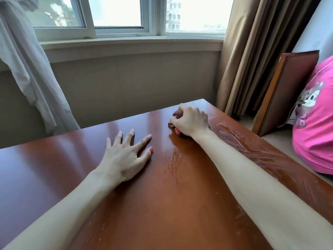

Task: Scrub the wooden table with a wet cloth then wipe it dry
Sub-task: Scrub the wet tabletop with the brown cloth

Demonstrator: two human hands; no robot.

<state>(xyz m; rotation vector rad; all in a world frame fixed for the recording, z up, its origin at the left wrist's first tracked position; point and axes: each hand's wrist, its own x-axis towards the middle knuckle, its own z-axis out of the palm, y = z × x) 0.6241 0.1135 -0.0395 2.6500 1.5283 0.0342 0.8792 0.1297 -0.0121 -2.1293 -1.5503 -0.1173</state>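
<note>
Gripping a bunched cloth (177,131), the right hand (189,121) sits right of frame centre, near the far right corner of the wooden surface (162,204). Its fingers are curled tightly over the cloth, of which only small dark and pink portions show beneath the fist and at the knuckles. The cloth is pressed against the surface. Wet streaks and beaded water lie along the right edge of the surface and in a band below the right hand.

The left hand (124,157) rests flat at frame centre, fingers spread and straight, holding nothing, palm down on the surface.

Noted at right of frame: a pink printed pillow (317,123) beside a leaning brown board (286,91). Upper frame: window (126,13), tan curtain (255,51), white sheer curtain (27,69).
</note>
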